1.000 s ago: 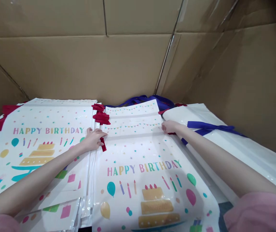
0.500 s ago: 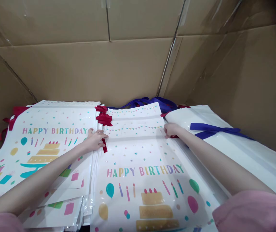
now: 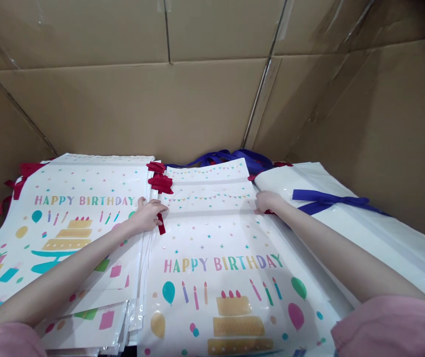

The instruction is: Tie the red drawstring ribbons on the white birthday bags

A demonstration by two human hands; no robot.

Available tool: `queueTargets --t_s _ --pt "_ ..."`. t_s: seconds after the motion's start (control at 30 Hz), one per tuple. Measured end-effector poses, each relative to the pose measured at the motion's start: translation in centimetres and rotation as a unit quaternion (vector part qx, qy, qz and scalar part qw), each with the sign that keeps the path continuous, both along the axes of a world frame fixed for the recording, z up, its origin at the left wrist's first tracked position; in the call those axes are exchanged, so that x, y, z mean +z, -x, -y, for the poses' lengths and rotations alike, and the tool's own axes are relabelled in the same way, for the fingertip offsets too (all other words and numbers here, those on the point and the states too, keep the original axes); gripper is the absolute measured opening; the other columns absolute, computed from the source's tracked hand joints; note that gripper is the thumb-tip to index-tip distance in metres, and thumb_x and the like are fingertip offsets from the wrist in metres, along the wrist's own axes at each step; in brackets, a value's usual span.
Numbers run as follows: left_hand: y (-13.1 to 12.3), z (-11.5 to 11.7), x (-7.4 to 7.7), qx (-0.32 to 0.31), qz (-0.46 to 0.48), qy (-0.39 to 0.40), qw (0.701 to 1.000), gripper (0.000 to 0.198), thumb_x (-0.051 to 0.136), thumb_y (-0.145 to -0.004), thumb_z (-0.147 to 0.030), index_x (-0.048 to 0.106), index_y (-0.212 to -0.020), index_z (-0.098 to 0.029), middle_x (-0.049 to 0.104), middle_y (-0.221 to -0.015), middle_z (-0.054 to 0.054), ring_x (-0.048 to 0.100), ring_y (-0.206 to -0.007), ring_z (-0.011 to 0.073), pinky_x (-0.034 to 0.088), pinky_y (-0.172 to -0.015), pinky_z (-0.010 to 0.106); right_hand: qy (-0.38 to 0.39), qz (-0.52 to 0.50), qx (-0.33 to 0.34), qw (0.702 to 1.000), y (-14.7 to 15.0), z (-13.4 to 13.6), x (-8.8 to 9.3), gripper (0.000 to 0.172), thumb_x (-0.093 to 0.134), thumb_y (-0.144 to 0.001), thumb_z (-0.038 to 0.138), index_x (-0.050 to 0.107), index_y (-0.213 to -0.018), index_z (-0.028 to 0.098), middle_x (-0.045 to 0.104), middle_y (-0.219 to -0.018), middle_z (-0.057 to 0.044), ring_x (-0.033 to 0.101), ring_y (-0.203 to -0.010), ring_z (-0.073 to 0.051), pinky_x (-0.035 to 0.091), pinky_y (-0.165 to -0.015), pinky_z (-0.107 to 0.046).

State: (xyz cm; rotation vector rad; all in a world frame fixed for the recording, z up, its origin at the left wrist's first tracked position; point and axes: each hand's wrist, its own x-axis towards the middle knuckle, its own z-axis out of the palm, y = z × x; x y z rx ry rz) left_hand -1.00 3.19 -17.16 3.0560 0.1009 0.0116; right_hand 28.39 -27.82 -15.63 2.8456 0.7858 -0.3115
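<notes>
A white gift bag (image 3: 220, 238) printed with "HAPPY BIRTHDAY", balloons, candles and a cake lies flat between my hands. My left hand (image 3: 148, 216) is at its upper left edge, thumb and forefinger around the edge by a red ribbon (image 3: 161, 225), the other fingers partly spread. At the opposite edge, my right hand (image 3: 268, 202) is closed on the bag's side, its fingertips mostly hidden. Red ribbon bows (image 3: 161, 183) show just above my left hand. Two creases cross the upper part of the bag.
On the left lies a stack of matching printed bags (image 3: 86, 173), its edges uneven. To the right are white folded bags (image 3: 376, 238) with a purple ribbon (image 3: 327, 200). More purple ribbon (image 3: 249, 159) is bunched behind. Tall cardboard walls (image 3: 131, 109) enclose the back and sides.
Almost nothing differs. My right hand has shifted very slightly to the right along with its forearm, and the lower part of the middle bag sits a little further left.
</notes>
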Motion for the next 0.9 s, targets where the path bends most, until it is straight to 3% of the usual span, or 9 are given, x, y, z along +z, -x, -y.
queueTargets --t_s 0.13,0.3,0.43,0.53,0.63,0.73,0.83,0.9 --pt "0.0 0.0 -0.3 0.003 0.010 0.005 1.000 0.038 0.060 -0.068 -0.015 0.059 -0.105 -0.025 0.064 -0.111 0.009 0.045 -0.119 0.0330 0.025 -0.092 0.055 0.030 0.026 0.039 0.998 2.1 -2.2 1.3 0.044 0.077 -0.064 0.028 0.064 -0.102 0.011 0.062 -0.108 -0.020 0.061 -0.100 -0.031 0.047 -0.079 -0.037" --pt "0.0 0.1 -0.5 0.012 0.015 0.004 1.000 0.039 0.061 -0.069 -0.015 0.059 -0.107 -0.024 0.063 -0.114 0.009 0.045 -0.119 0.0331 0.024 -0.093 0.054 -0.165 -0.007 0.209 0.964 6.3 -10.8 1.2 0.031 0.054 -0.086 0.034 0.058 -0.112 0.017 0.056 -0.118 -0.013 0.056 -0.104 -0.023 0.041 -0.083 -0.029" --pt "-0.1 0.3 -0.2 0.025 -0.002 0.011 1.000 0.043 0.063 -0.066 -0.013 0.059 -0.108 -0.023 0.063 -0.114 0.009 0.044 -0.120 0.0324 0.023 -0.095 0.053 -0.179 -0.077 0.203 0.960 8.4 -18.1 -0.5 0.035 0.054 -0.085 0.038 0.054 -0.115 0.019 0.055 -0.122 -0.012 0.049 -0.112 -0.025 0.040 -0.084 -0.031" --pt "-0.3 0.5 0.0 0.033 -0.011 0.018 0.999 0.044 0.064 -0.066 -0.015 0.059 -0.109 -0.022 0.063 -0.115 0.010 0.044 -0.120 0.0326 0.022 -0.096 0.054 -0.176 -0.095 0.206 0.958 8.8 -21.2 -1.7 0.039 0.065 -0.077 0.042 0.057 -0.108 0.018 0.058 -0.116 -0.013 0.047 -0.113 -0.029 0.040 -0.085 -0.036" --pt "-0.1 0.7 0.0 0.034 -0.005 0.024 0.999 0.044 0.063 -0.068 -0.015 0.058 -0.111 -0.022 0.062 -0.115 0.010 0.043 -0.120 0.0329 0.022 -0.097 0.054 -0.185 -0.116 0.212 0.953 8.5 -22.3 -2.7 0.037 0.074 -0.067 0.043 0.061 -0.091 0.018 0.063 -0.105 -0.012 0.049 -0.110 -0.031 0.038 -0.086 -0.039" --pt "0.3 0.9 0.0 0.036 0.012 0.026 0.999 0.051 0.063 -0.069 -0.014 0.054 -0.119 -0.024 0.060 -0.118 0.010 0.042 -0.121 0.0322 0.020 -0.098 0.053 -0.220 -0.133 0.222 0.940 8.0 -22.1 -3.4 0.027 0.073 -0.067 0.038 0.060 -0.076 0.017 0.064 -0.100 -0.011 0.052 -0.104 -0.029 0.039 -0.083 -0.036" --pt "0.7 1.3 0.0 0.054 0.058 0.022 0.997 0.074 0.066 -0.068 -0.014 0.037 -0.136 -0.025 0.048 -0.132 0.013 0.039 -0.124 0.0317 0.022 -0.098 0.051 -0.271 -0.158 0.246 0.917 7.4 -21.2 -3.7 0.018 0.062 -0.075 0.034 0.057 -0.077 0.017 0.064 -0.090 -0.005 0.057 -0.088 -0.020 0.041 -0.074 -0.028" --pt "0.9 1.6 0.0 0.080 0.091 0.017 0.992 0.092 0.070 -0.066 -0.016 0.022 -0.144 -0.027 0.036 -0.141 0.015 0.034 -0.127 0.0322 0.023 -0.097 0.049 -0.334 -0.205 0.264 0.881 6.9 -20.5 -3.6 0.017 0.056 -0.075 0.033 0.053 -0.076 0.017 0.062 -0.078 -0.001 0.056 -0.074 -0.014 0.041 -0.066 -0.024"
